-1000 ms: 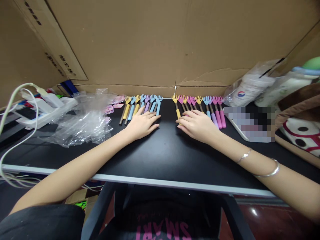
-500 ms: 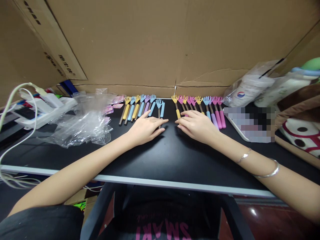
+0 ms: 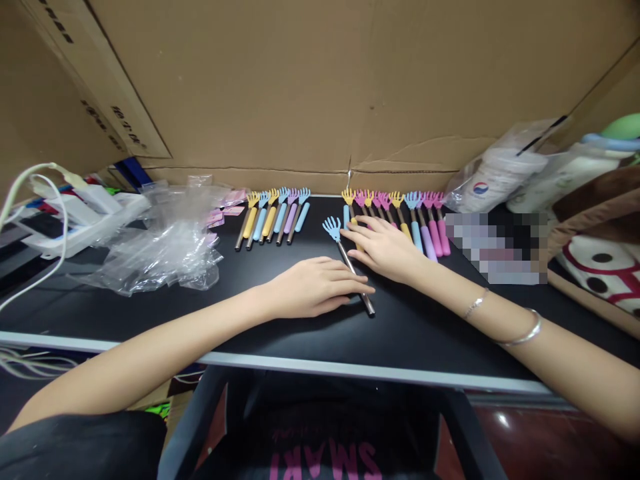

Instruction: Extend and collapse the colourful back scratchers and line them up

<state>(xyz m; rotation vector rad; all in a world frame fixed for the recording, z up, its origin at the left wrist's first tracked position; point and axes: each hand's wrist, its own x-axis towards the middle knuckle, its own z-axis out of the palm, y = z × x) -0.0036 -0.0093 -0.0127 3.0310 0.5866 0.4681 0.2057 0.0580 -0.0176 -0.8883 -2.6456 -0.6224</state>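
Observation:
My left hand [image 3: 320,287] is closed around the metal rod of a blue-headed back scratcher [image 3: 332,230], its fingers lying across the lower part. That rod slants, head away from me, and has no coloured sleeve on it. My right hand [image 3: 387,250] has its fingertips at a loose blue handle sleeve [image 3: 346,216], whose lower end they hide. Behind and beside that hand stands a row of back scratchers [image 3: 431,227] with coloured handles, partly covered. On the left lie several more back scratchers [image 3: 275,217], with coloured sleeves beside their bare rods.
Clear plastic bags [image 3: 165,247] and small pink cards [image 3: 223,212] lie to the left, beside a white power strip [image 3: 100,217] with cables. At the right are a bagged cup [image 3: 495,180], a bottle [image 3: 575,167] and a blurred-out object [image 3: 500,247]. Cardboard [image 3: 300,100] walls the back.
My left hand has moved right and towards me, bringing the blue-headed back scratcher with it, now slanted. The blue sleeve has gone right, to my right hand's fingertips. My right hand has barely moved.

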